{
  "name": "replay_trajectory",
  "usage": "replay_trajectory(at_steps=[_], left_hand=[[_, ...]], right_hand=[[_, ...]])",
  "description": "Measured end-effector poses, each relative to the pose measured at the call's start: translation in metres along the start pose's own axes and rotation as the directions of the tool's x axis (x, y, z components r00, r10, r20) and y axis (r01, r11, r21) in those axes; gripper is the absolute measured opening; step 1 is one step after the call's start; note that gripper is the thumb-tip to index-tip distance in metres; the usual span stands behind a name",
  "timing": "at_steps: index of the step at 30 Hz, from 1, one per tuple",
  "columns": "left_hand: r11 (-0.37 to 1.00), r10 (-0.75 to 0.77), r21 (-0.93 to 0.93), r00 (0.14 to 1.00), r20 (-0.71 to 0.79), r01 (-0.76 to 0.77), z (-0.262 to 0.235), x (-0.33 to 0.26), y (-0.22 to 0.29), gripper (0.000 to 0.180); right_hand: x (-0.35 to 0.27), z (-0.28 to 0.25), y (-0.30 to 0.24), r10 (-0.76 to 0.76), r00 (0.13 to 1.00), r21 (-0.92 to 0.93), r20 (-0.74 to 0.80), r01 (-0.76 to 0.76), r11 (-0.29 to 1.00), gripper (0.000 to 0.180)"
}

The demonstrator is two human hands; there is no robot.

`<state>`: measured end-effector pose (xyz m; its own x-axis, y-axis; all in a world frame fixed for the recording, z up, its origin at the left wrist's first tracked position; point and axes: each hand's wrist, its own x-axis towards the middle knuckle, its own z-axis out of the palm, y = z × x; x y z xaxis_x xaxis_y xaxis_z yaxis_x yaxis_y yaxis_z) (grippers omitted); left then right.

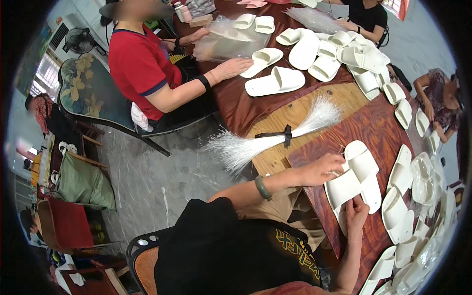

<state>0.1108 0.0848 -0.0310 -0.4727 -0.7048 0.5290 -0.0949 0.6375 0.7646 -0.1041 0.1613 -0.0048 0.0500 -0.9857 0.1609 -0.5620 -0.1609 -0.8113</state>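
A pair of white slide slippers lies side by side on a reddish-brown wooden board before me. My left hand, below a green bangle, is at the strap of the nearer slipper, its fingertips bent together in a pinch; what they hold, if anything, is too small to make out. My right hand is closed on the edge of that slipper beside its strap, the fingers partly hidden. The other slipper lies against it on the far side. Close to my left forearm is a bundle of white plastic strands, bound in the middle with a black tie.
White slippers line the board's far side, some in clear plastic. More slippers are heaped on the dark red tablecloth. A person in red touches a slipper and a clear bag. Others sit around the table.
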Motion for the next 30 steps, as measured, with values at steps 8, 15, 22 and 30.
replay_trajectory(at_steps=[8, 15, 22, 30], left_hand=[[0.994, -0.045, -0.081, 0.968, 0.246, 0.067, -0.009, 0.019, 0.004, 0.030], [0.997, 0.030, -0.074, 0.978, 0.205, -0.015, -0.004, 0.016, -0.008, 0.014], [0.996, -0.055, -0.063, 0.991, 0.121, 0.063, -0.004, 0.006, 0.001, 0.011], [0.972, -0.228, -0.120, 0.924, -0.307, 0.200, -0.007, 0.020, 0.007, 0.013]], right_hand=[[0.017, 0.003, -0.010, -0.194, 0.979, -0.037, -0.055, 0.193, 0.981, 0.007], [0.013, 0.005, 0.025, -0.026, 1.000, -0.054, -0.008, 0.026, 0.998, 0.004], [0.009, 0.010, 0.015, 0.072, 0.996, -0.028, -0.043, -0.073, 0.997, 0.010], [-0.024, -0.045, 0.002, 0.163, 0.980, -0.125, 0.109, -0.150, 0.981, 0.020]])
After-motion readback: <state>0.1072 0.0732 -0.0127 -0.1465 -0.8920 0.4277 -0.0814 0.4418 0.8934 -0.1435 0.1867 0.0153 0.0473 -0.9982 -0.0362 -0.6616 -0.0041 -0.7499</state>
